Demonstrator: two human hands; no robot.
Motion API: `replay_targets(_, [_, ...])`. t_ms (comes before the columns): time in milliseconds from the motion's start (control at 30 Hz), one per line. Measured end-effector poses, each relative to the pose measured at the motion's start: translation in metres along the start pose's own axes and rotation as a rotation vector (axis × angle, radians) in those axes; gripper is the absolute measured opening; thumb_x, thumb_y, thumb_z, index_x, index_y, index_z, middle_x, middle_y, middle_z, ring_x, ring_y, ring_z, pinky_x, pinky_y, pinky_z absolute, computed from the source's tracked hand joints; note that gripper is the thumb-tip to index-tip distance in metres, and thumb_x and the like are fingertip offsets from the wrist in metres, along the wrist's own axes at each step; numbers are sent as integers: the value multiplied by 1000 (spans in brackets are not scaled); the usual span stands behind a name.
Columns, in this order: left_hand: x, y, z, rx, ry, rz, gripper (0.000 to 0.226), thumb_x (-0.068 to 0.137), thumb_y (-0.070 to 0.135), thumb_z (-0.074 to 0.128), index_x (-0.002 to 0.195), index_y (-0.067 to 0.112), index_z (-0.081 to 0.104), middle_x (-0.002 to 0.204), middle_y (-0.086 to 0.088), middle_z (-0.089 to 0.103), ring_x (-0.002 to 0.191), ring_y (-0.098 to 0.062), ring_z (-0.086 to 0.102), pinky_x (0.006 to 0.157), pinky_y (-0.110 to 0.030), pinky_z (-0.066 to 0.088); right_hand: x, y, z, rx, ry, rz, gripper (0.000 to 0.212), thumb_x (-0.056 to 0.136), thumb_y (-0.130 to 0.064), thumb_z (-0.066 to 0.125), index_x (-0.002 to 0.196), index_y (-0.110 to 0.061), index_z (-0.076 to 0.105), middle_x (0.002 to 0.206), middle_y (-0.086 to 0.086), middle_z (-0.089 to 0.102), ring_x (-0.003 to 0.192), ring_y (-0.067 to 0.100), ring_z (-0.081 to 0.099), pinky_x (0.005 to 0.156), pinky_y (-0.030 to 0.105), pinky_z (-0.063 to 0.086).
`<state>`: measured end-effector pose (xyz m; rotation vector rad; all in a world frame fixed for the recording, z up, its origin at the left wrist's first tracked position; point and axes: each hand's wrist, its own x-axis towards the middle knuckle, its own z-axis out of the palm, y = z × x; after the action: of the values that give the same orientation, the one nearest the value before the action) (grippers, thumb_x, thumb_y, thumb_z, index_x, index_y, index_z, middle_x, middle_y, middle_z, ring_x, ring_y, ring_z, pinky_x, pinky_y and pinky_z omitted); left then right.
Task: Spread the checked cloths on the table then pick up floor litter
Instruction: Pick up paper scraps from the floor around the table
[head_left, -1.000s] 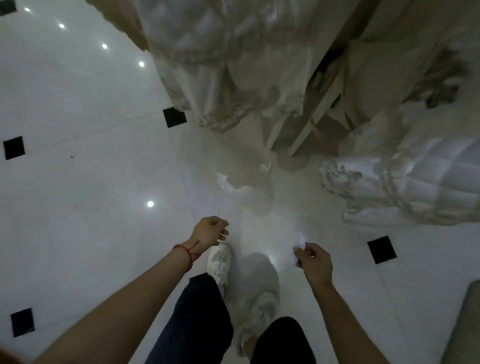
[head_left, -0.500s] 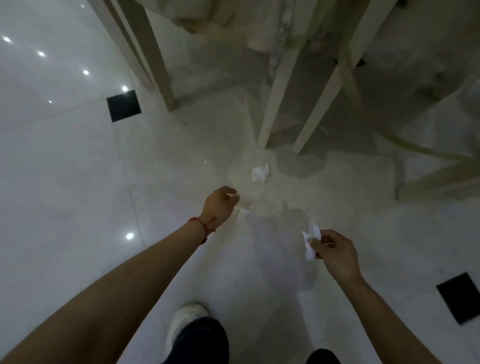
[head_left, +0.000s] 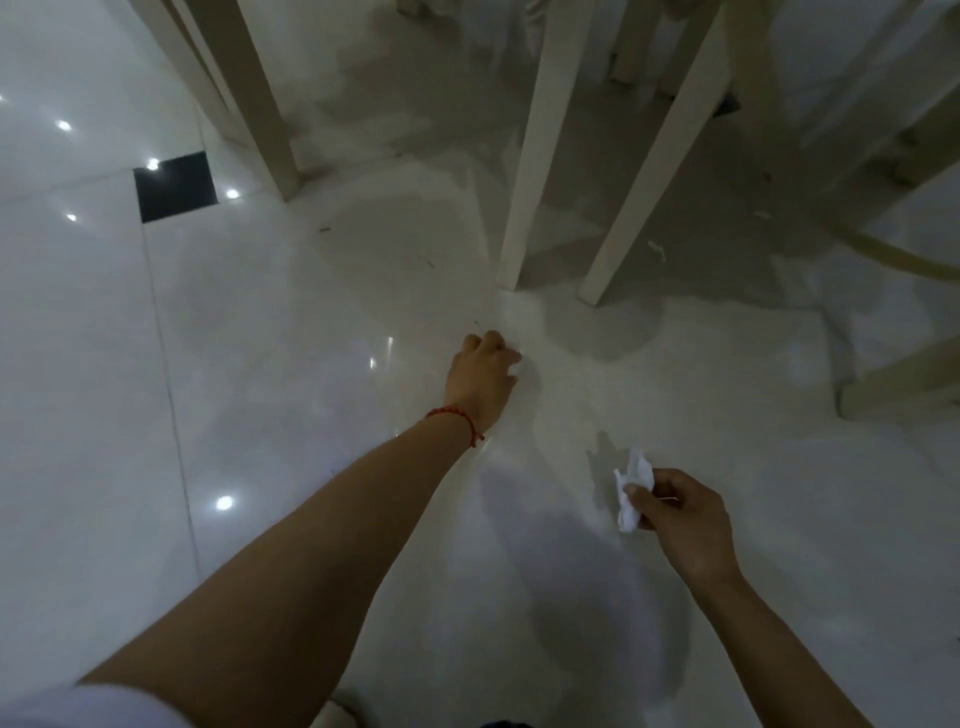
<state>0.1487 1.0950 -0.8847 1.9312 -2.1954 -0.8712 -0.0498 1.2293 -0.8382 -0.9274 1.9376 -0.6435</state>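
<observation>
My left hand (head_left: 483, 376), with a red string at the wrist, reaches down to the glossy white floor (head_left: 311, 415) just in front of two pale furniture legs. Its fingers curl down over the spot where a crumpled white paper lay, and that paper is hidden beneath them. My right hand (head_left: 685, 519) hangs lower right and pinches another crumpled white tissue (head_left: 631, 493) between thumb and fingers. No checked cloth shows in this view.
Two pale wooden legs (head_left: 540, 156) (head_left: 649, 171) stand just beyond my left hand, with another leg (head_left: 244, 93) at the upper left. More legs and a curved rail crowd the right. A black tile inset (head_left: 174, 187) lies left. Small scraps (head_left: 657, 249) lie under the furniture.
I have bent lower and closer to the floor. My left hand moved forward onto the crumpled paper that lay before the legs, covering it. My right hand still holds its tissue.
</observation>
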Motion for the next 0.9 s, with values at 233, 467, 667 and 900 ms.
replay_targets(233, [-55,13,-15,-449,132,-223,20,81,8,65,98,1,72,109,-19,67,102,-29,62,81,-16,37,-35,-8,9,-28,-39,68,21,79,-11,69,67,-27,63,62,-12,66,73,23,63,77,39,55])
replay_targets(467, [-154,26,-81,-681,249,-385,23,76,5,71,97,-4,71,101,-22,71,88,-25,66,79,-19,47,-100,-59,-5,9,-95,93,7,80,-8,67,86,-11,68,72,4,64,72,24,63,65,23,58])
replay_targets(667, [-253,38,-155,-821,322,-615,22,72,3,74,94,-2,72,85,-12,70,54,5,59,62,-3,45,-176,-124,-36,18,-166,100,14,81,-9,67,92,-1,68,81,17,66,82,32,65,79,41,57])
replay_targets(900, [-375,72,-257,-997,416,-835,22,72,-2,73,94,-3,71,86,-13,66,62,-9,61,70,-19,57,-277,-218,-88,-5,-234,42,6,81,-8,66,85,-4,67,69,12,59,75,25,59,78,41,57])
